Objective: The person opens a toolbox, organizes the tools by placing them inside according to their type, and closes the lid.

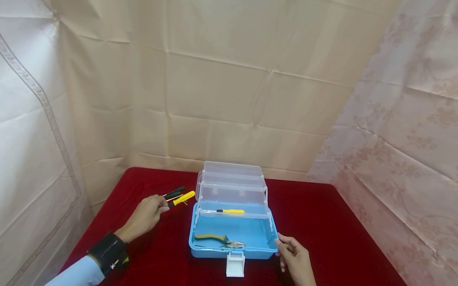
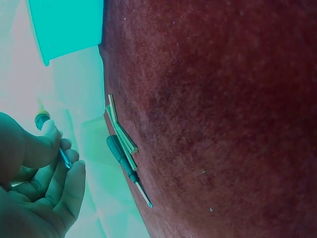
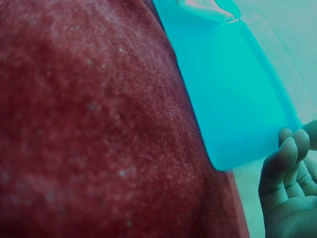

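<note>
My left hand (image 1: pixel 144 216) pinches a screwdriver with a yellow handle (image 1: pixel 185 197), left of the blue toolbox (image 1: pixel 207 253) and above the red cloth. In the left wrist view the metal blade (image 2: pixel 65 158) shows between thumb and fingers. At the box's front right corner, my right hand (image 1: pixel 296 258) grips the rim, thumb on top and fingers outside. The toolbox stands open with its clear trays raised. Inside lie pliers (image 1: pixel 211 236) with yellow-green handles, partly hidden by the front wall. Another yellow-handled screwdriver (image 1: pixel 232 211) lies in the lowest clear tray.
Beyond the left hand, a dark green screwdriver (image 2: pixel 120 152) and several thin brass-coloured rods (image 2: pixel 121 130) lie on the red cloth (image 1: pixel 315 222). A white latch (image 1: pixel 235 265) hangs from the box's front. Beige sheeting (image 1: pixel 222 91) rises behind the table, with patterned sheets at both sides.
</note>
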A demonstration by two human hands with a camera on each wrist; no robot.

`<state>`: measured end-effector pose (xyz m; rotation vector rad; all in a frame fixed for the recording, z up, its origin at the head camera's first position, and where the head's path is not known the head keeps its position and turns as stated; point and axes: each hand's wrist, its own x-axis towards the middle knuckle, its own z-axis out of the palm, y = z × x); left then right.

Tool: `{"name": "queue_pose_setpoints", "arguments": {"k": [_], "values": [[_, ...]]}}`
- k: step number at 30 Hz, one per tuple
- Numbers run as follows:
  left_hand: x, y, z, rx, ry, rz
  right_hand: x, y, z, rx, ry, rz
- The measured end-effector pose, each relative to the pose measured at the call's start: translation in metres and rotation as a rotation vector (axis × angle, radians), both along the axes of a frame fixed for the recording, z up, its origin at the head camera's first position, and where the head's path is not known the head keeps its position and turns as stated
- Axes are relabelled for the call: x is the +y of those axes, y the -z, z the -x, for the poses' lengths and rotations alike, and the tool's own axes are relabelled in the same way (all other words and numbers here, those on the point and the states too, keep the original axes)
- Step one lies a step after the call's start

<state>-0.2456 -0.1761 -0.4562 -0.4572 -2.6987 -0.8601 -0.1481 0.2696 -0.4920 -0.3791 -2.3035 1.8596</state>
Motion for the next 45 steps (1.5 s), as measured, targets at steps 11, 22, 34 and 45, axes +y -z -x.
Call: {"name": "queue_pose_setpoints", "arguments": {"k": [11, 22, 34, 45], "values": [[0.003, -0.001, 0.0, 0.066, -0.006, 0.001, 0.001, 0.001, 0.0, 0.009, -0.003, -0.006], [0.01, -0.006, 0.0, 0.104, 0.004, -0.007, 0.002, 0.002, 0.0, 0.013, -0.003, -0.005], [0.02, -0.012, -0.002, 0.085, 0.007, -0.006, 0.001, 0.004, 0.001, 0.019, 0.0, 0.002], [0.026, -0.014, 0.0, 0.1, 0.023, 0.002, 0.001, 0.002, 0.001, 0.007, 0.002, 0.005]]}}
